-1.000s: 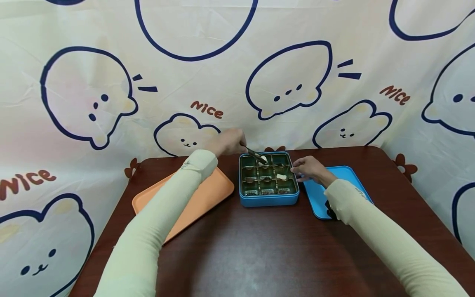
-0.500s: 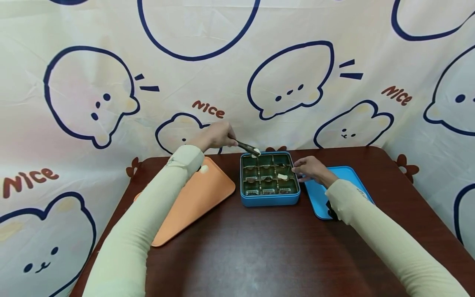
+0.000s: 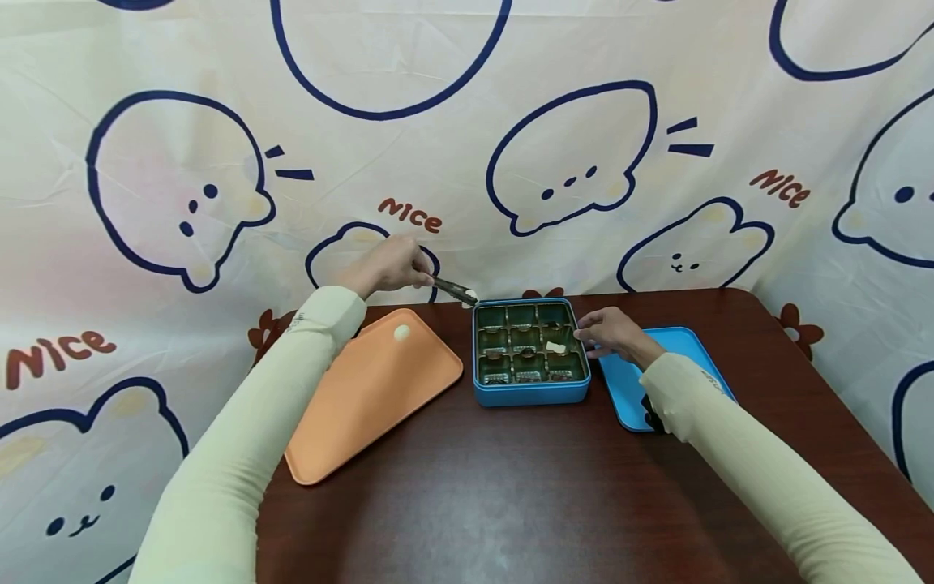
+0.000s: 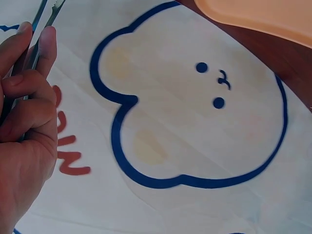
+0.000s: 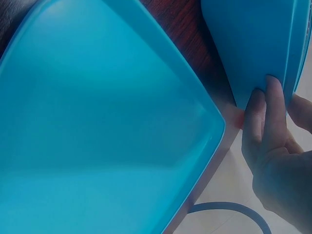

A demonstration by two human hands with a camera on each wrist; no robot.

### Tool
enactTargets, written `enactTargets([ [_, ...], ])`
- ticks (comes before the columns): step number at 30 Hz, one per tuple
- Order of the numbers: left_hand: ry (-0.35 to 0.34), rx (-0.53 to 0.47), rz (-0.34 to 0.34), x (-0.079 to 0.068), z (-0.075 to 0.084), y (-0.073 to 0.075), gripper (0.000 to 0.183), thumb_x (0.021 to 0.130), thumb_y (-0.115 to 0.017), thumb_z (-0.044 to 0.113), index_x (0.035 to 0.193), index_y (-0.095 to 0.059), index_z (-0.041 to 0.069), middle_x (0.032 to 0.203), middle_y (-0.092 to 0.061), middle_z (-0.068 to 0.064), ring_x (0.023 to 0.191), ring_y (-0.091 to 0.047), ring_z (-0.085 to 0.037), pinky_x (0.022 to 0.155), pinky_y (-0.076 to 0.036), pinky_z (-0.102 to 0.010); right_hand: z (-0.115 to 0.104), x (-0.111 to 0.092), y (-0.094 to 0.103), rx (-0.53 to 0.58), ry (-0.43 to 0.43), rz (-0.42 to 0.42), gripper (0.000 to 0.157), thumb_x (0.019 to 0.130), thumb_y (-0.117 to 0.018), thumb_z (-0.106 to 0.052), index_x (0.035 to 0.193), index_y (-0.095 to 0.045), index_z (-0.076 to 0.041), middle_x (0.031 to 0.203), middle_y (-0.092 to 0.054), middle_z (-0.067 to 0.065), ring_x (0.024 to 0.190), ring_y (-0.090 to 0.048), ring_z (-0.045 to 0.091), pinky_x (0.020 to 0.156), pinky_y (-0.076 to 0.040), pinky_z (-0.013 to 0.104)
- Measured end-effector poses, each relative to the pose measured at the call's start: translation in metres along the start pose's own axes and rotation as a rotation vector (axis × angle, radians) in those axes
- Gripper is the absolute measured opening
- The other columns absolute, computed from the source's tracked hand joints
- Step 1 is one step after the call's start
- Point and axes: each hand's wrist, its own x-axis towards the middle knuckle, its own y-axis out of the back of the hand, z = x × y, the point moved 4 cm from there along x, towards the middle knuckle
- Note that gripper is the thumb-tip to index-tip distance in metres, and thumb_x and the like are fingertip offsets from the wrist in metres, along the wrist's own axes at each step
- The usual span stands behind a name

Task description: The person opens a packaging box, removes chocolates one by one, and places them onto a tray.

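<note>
My left hand (image 3: 390,266) grips slim metal tongs (image 3: 452,289), with a small white piece (image 3: 470,298) at their tip. The tip is just outside the back left corner of a blue box (image 3: 531,394). In the left wrist view the fingers (image 4: 41,105) curl round the tongs' two arms, whose ends leave the frame. Nine dark compartments divide the box, and a white chunk (image 3: 555,348) lies in the middle row's right one. My right hand (image 3: 613,333) rests on the box's right side; the right wrist view shows straight fingers (image 5: 274,109) against its outer wall.
An orange tray (image 3: 365,397) lies left of the box, with a round white piece (image 3: 401,332) near its back corner. A blue lid (image 3: 620,388) lies right of the box, partly under my right forearm. A patterned cloth (image 3: 467,162) hangs behind the brown table (image 3: 467,487).
My left hand has moved left, carrying the tongs and white piece from over the box's back middle compartment to beyond its left corner. The tray's white piece has come into view. My right hand stays.
</note>
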Motion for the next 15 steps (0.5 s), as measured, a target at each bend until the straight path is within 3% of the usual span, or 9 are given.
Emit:
enactTargets([
  [8,0.066,-0.016,-0.063,-0.016,-0.022,-0.009,0.017,0.091,-0.073,0.019,0.085,-0.080,0.005,0.077,-0.074,-0.005,0.065,-0.054,-0.016,0.060,-0.040,-0.027,0.000,0.000,0.001,-0.004,0.002,-0.005,0.044,0.103,-0.055,-0.013,0.141,-0.047,0.007,0.137,-0.050,0.029,0.122,-0.057,0.042,0.084,-0.057,0.040],
  [15,0.060,-0.026,-0.071,-0.027,-0.037,-0.016,0.016,0.090,-0.075,0.015,0.077,-0.080,0.007,0.071,-0.073,-0.005,0.062,-0.055,-0.015,0.059,-0.042,-0.027,-0.002,0.000,-0.001,0.000,0.000,-0.011,0.044,0.103,-0.054,-0.013,0.141,-0.047,0.007,0.138,-0.050,0.029,0.123,-0.056,0.042,0.086,-0.056,0.042],
])
